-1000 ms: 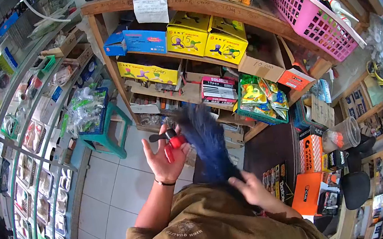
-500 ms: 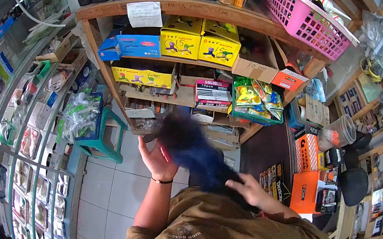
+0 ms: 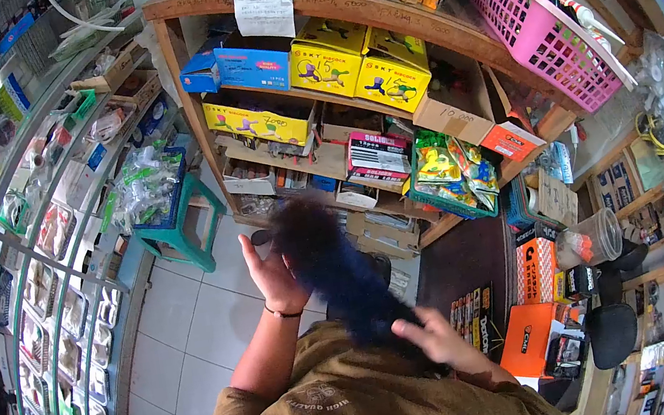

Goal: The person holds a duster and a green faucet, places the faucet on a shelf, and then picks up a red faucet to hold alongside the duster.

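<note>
My right hand (image 3: 435, 336) is closed round the lower end of a feather duster (image 3: 341, 279), with dark blue and blackish feathers smeared by motion. The duster slants up and left across my body, its dark head in front of my left hand (image 3: 276, 283). That hand is raised with a dark band on the wrist. Beside its fingertips shows a small dark rounded piece (image 3: 260, 237), and a trace of red lies by the palm. Feathers cover most of whatever the left hand holds, so its kind is hidden.
Ahead stands a wooden shelf (image 3: 245, 87) with yellow boxes (image 3: 330, 60) and a pink basket (image 3: 551, 33). A green stool (image 3: 182, 237) bearing bagged items stands left, beside a glass display case (image 3: 57, 266). An orange box (image 3: 529, 339) lies to the right.
The feather duster stays blurred over my left hand, and its feathers have shifted slightly. The red strip by my left palm shows less. The whole view has shifted a little.
</note>
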The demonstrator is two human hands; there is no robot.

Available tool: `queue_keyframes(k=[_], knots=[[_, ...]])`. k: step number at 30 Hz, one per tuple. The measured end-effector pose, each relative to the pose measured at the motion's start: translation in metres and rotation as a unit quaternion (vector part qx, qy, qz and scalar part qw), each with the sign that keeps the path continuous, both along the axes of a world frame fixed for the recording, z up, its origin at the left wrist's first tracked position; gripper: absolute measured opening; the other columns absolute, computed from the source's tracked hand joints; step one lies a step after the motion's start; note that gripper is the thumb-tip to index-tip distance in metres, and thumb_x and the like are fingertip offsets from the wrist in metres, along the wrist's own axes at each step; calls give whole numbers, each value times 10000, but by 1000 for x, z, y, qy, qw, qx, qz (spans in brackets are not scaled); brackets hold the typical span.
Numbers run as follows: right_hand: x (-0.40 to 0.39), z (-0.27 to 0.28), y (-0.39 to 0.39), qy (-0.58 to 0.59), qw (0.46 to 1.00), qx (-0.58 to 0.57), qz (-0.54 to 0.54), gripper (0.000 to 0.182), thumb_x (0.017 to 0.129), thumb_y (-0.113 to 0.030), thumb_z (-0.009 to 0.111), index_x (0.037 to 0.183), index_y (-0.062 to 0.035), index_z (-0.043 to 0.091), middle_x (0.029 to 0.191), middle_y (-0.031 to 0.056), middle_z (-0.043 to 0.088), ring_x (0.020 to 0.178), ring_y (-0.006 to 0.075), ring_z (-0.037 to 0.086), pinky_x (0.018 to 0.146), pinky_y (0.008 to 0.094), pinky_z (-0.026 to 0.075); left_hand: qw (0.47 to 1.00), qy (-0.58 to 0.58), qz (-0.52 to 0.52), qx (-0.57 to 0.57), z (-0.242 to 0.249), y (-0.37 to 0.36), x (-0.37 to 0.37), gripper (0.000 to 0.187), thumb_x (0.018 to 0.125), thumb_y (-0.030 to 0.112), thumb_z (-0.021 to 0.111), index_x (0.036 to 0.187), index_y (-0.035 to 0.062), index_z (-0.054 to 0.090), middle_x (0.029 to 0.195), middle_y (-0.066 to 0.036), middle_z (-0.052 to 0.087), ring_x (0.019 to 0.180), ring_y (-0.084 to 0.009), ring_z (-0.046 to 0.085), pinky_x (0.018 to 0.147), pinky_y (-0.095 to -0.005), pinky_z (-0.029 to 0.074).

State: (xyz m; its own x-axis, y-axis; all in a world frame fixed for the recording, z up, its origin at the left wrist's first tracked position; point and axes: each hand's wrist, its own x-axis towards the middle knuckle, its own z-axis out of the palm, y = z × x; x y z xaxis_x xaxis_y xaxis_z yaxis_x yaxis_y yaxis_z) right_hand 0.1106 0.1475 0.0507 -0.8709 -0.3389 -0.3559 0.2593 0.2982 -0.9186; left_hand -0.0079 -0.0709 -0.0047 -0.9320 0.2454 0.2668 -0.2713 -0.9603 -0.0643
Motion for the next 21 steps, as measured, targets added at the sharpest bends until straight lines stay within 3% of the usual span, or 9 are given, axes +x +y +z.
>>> queue_keyframes(k=[1, 2, 3, 7, 9, 11, 13, 18, 21], knots=[[-4, -5, 3, -61, 996, 33, -63, 562, 850, -332, 513, 1096, 165, 418, 1071, 233, 519, 992, 164, 483, 862, 292, 369, 983, 62, -78, 153, -2, -3, -1, 770, 767, 629, 363, 1286, 63, 308, 1276, -140, 371, 1120, -240, 407, 925, -458, 318], [-1, -4, 4, -77, 994, -24, -69, 607, 841, -349, 524, 1073, 199, 406, 1044, 277, 514, 998, 182, 489, 859, 299, 375, 999, 7, 16, -42, -4, 3, 6, 762, 770, 635, 351, 1268, 59, 336, 1261, -123, 405, 1115, -239, 428, 949, -448, 302], [5, -23, 1, 83, 994, 59, -43, 589, 846, -350, 515, 1087, 178, 413, 1048, 250, 526, 995, 187, 491, 854, 299, 377, 999, 6, 17, -42, 8, 6, 9, 762, 770, 635, 351, 1268, 59, 336, 1261, -123, 405, 1115, -239, 428, 949, -448, 302], [7, -10, -2, 58, 991, -5, 117, 440, 861, -276, 507, 1105, 87, 461, 1049, 149, 552, 937, 150, 497, 819, 285, 392, 982, -53, 90, -157, -13, 12, 1, 778, 765, 658, 319, 1268, 65, 338, 1201, -157, 447, 1018, -234, 485, 904, -414, 355], [-4, 5, 4, -42, 997, -47, -44, 371, 863, -246, 503, 1062, 66, 492, 979, 107, 575, 873, 129, 511, 790, 272, 406, 999, -27, -25, -17, -43, -6, 1, 789, 766, 664, 310, 1268, 56, 323, 1271, -182, 367, 1129, -328, 395, 944, -442, 305], [-10, 13, -3, 14, 981, -132, -141, 374, 860, -267, 507, 1028, 68, 503, 908, 83, 586, 827, 129, 515, 771, 275, 415, 984, -62, 65, -153, 21, 11, 10, 791, 758, 672, 312, 1251, 55, 343, 1263, -169, 384, 1150, -306, 386, 963, -434, 289], [0, -5, -1, 113, 991, 57, 49, 404, 865, -293, 495, 1043, 69, 497, 950, 105, 582, 855, 157, 517, 793, 293, 409, 974, -163, 56, -146, 9, 4, 9, 794, 750, 676, 327, 1246, 56, 343, 1265, -184, 372, 1158, -353, 361, 971, -456, 273], [-7, 15, -7, -54, 992, -91, -67, 362, 875, -294, 480, 1011, 38, 523, 920, 102, 595, 842, 157, 531, 761, 312, 429, 994, -36, 50, -94, 18, 3, 6, 778, 763, 660, 307, 1265, 66, 334, 1245, -182, 391, 1137, -351, 376, 967, -467, 268], [2, 7, -11, 108, 993, 4, 49, 394, 864, -305, 498, 1008, 61, 511, 918, 121, 597, 858, 167, 534, 767, 313, 432, 986, -89, 74, -117, 24, 7, 10, 761, 766, 644, 330, 1265, 70, 330, 1247, -187, 389, 1149, -362, 365, 980, -483, 250]])
